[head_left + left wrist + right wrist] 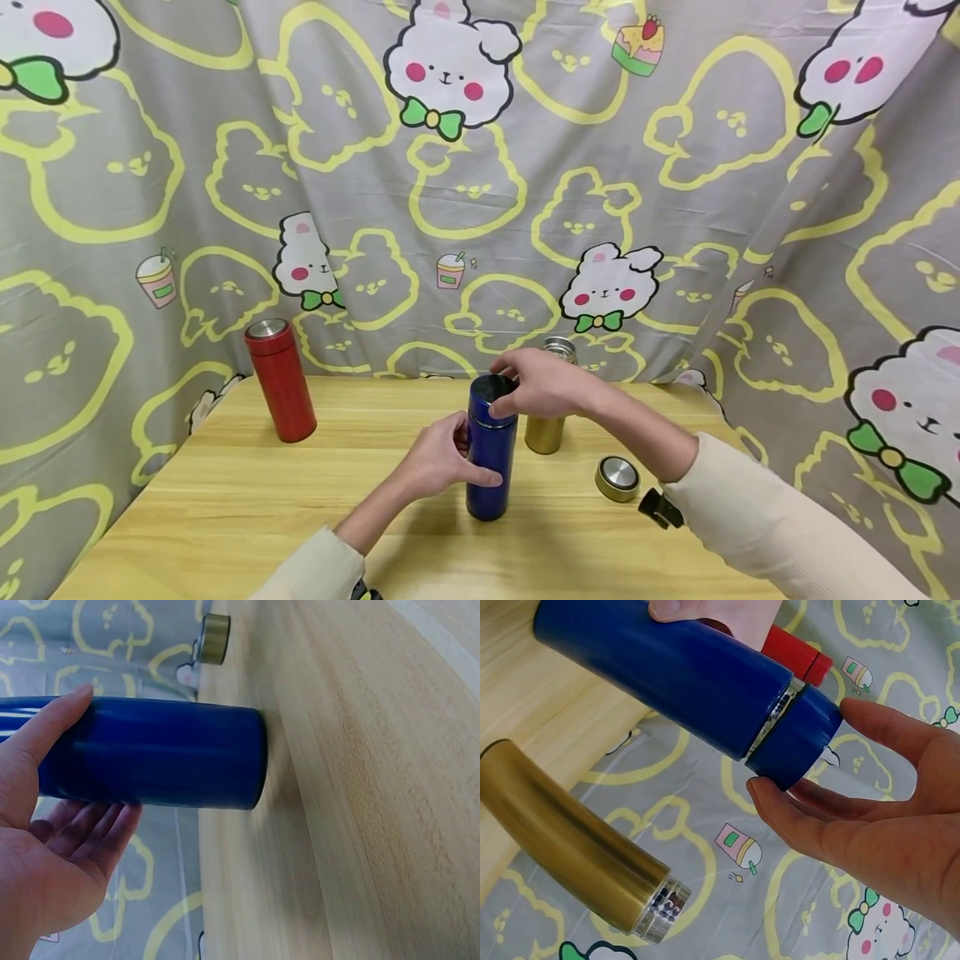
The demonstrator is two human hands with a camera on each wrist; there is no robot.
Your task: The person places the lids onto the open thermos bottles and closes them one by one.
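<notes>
A blue thermos (491, 454) stands upright near the middle of the table. My left hand (437, 458) holds it round the body, with the thumb across the front and the fingers behind, as the left wrist view also shows. From above, my right hand (546, 385) pinches the blue lid (799, 739) between thumb and fingertips. The right wrist view shows a thin silver band between lid and body. Just behind the right hand is a gold thermos (543, 435), its bare silver neck (664, 909) without a lid.
A gold lid (618, 477) with a silver top lies on the wooden table (360, 417), right of the gold thermos. Towards the back left stands a red thermos (283, 387) with its lid on. A grey patterned curtain (465, 192) hangs behind the table.
</notes>
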